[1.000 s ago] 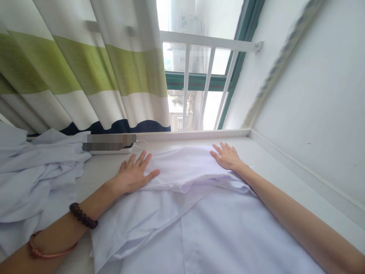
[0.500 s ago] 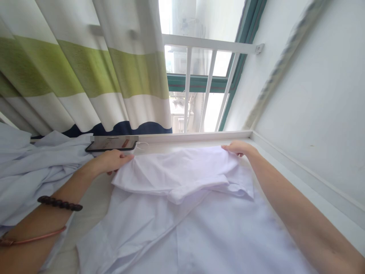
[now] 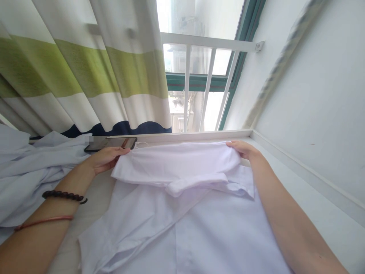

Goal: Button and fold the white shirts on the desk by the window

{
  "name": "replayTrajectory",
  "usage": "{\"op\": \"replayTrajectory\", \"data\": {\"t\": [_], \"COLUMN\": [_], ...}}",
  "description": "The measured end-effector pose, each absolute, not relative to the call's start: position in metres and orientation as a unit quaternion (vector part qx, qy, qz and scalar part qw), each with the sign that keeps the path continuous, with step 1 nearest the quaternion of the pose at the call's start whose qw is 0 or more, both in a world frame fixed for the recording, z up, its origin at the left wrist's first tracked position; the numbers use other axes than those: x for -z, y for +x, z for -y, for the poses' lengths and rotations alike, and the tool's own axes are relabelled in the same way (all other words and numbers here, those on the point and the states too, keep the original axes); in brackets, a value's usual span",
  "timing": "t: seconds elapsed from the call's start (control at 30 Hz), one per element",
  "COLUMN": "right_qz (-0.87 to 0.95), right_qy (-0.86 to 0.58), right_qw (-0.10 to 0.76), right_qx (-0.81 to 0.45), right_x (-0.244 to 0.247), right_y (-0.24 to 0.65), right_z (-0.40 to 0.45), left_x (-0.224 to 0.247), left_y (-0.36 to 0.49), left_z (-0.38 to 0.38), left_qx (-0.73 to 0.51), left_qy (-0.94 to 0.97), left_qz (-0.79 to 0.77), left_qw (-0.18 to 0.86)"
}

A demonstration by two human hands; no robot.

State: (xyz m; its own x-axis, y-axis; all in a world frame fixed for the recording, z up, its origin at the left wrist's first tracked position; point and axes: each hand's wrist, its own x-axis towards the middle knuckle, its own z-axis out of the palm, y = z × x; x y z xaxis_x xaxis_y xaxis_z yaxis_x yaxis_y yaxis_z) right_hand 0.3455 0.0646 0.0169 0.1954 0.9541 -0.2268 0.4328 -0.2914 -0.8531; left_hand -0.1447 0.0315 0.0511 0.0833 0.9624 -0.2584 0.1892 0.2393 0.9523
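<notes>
A white shirt (image 3: 205, 224) lies spread out before me, its far part folded back over the body with a collar-like flap in the middle. My left hand (image 3: 110, 156) pinches the far left corner of the folded part between thumb and fingers. At the far right corner, my right hand (image 3: 242, 148) grips the same fold, and the edge between both hands is pulled nearly straight. Just beyond my left hand lies a phone (image 3: 114, 143), its near side partly covered by the hand.
Heaped white cloth (image 3: 34, 167) lies at the left. A curtain (image 3: 85, 68) with a green band hangs behind it. White railing bars (image 3: 209, 72) stand before the window. A white ledge (image 3: 194, 136) closes the far side, and a white wall (image 3: 322, 106) rises at the right.
My hands have moved slightly apart, the left one leftward and the right one rightward. The fold's far edge is now straighter, smoother and a little higher in view.
</notes>
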Motion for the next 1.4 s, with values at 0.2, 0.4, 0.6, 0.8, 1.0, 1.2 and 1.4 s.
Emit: {"op": "replayTrajectory", "data": {"t": [0.2, 0.4, 0.6, 0.8, 1.0, 1.2, 1.4], "right_qz": [0.499, 0.549, 0.586, 0.652, 0.843, 0.869, 0.918], "right_qy": [-0.722, -0.745, -0.757, -0.733, -0.507, -0.467, -0.371], "right_qw": [0.387, 0.353, 0.281, 0.195, 0.082, -0.026, 0.085], "right_qx": [-0.284, -0.139, -0.062, -0.007, -0.159, -0.162, -0.113], "right_x": [0.002, 0.007, 0.007, -0.007, -0.053, -0.061, -0.062], "right_y": [0.34, 0.336, 0.33, 0.311, 0.297, 0.292, 0.303], "right_z": [-0.069, -0.072, -0.066, -0.043, 0.007, 0.045, 0.048], "left_x": [-0.037, -0.045, -0.05, -0.068, -0.064, -0.039, -0.043], "left_y": [-0.147, -0.137, -0.135, -0.102, -0.05, -0.02, -0.022], "left_z": [-0.036, -0.025, -0.025, 0.001, 0.057, 0.056, 0.048], "left_qx": [-0.364, -0.288, -0.227, -0.101, -0.045, -0.101, -0.233], "left_qy": [0.494, 0.535, 0.573, 0.716, 0.925, 0.956, 0.948], "left_qz": [-0.584, -0.597, -0.67, -0.689, -0.37, -0.269, -0.206], "left_qw": [0.532, 0.524, 0.413, -0.042, 0.069, -0.064, -0.064]}}
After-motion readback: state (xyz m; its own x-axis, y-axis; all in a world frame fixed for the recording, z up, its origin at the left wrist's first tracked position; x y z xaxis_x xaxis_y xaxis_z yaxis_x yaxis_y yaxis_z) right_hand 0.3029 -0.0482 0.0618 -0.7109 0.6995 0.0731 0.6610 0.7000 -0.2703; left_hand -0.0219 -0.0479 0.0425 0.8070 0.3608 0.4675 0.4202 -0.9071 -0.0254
